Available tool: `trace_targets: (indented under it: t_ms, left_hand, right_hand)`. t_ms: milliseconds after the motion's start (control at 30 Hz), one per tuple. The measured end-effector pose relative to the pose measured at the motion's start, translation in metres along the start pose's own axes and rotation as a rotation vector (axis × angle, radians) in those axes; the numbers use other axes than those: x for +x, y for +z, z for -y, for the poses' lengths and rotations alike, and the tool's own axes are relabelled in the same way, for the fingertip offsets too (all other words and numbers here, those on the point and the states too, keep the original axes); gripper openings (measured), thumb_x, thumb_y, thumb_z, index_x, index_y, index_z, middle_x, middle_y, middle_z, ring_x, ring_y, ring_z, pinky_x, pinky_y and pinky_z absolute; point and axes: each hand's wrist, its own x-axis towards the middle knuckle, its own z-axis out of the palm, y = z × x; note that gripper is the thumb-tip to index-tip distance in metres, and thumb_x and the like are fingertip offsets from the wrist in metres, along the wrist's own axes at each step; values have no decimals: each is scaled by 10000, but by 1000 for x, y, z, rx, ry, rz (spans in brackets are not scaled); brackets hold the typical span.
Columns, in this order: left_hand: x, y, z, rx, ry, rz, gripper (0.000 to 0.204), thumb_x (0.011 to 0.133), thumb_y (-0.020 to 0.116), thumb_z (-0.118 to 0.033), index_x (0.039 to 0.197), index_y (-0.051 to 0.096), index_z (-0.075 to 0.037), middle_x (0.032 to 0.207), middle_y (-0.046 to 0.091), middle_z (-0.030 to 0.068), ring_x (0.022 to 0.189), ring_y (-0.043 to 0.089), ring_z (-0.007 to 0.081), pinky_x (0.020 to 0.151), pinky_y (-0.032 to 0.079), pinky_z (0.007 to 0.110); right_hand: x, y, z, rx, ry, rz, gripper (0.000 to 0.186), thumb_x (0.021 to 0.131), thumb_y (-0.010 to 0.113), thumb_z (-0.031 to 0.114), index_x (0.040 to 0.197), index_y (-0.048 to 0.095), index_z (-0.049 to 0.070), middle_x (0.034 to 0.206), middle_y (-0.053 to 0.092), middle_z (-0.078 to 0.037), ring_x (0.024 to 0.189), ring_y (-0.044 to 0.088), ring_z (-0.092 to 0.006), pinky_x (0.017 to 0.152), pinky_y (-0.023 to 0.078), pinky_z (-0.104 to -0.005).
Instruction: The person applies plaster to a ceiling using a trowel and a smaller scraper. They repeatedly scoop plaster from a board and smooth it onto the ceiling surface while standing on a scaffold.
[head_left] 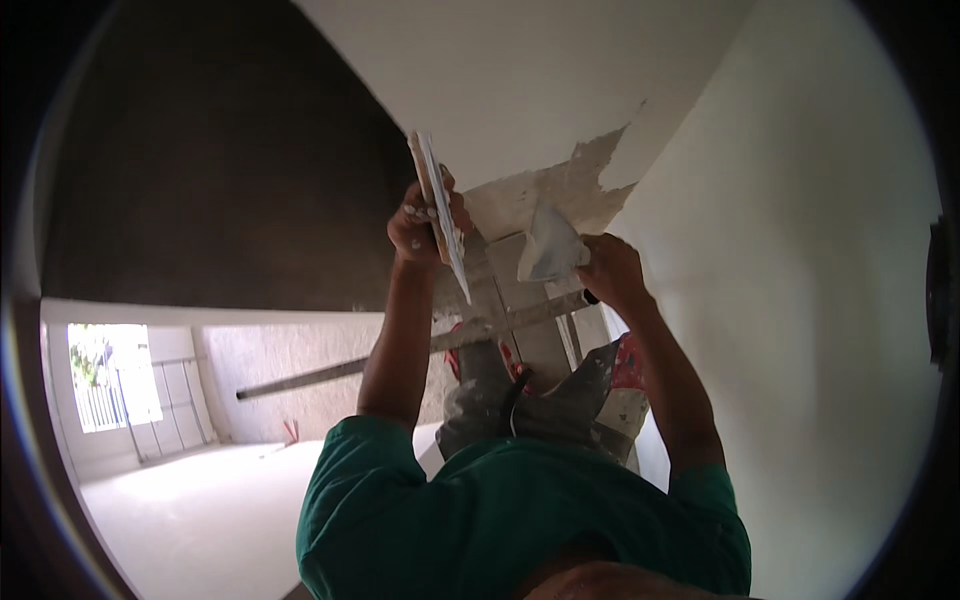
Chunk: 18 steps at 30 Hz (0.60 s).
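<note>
White compound point(452, 237) coats the hand board point(428, 184), held on edge at left; the worker's left hand point(412, 232) has its grip closed round it. At right, the right hand point(615, 272), grip closed, holds the broad filling knife point(550, 247), blade toward the board yet apart from it, near a bare grey patch point(590, 180).
</note>
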Motion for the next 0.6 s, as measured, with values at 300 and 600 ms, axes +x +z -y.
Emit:
trace_targets:
  t_ms: [300, 600]
  left_hand:
    - [-23, -153, 50, 575, 18, -302, 559, 611, 661, -207, 1064, 455, 46, 858, 574, 174, 556, 569, 227, 456, 468, 313]
    - [-7, -74, 3, 435, -96, -53, 643, 651, 733, -346, 1047, 412, 45, 707, 558, 144, 382, 524, 182, 396, 437, 226]
  right_hand:
    - [-50, 141, -66, -80, 268, 103, 396, 717, 731, 301, 1034, 644, 81, 916, 680, -152, 895, 653, -349, 760, 536, -455]
    - [-50, 102, -24, -55, 234, -20, 271, 737, 717, 218, 923, 621, 45, 923, 645, -123, 912, 619, -324, 779, 513, -413]
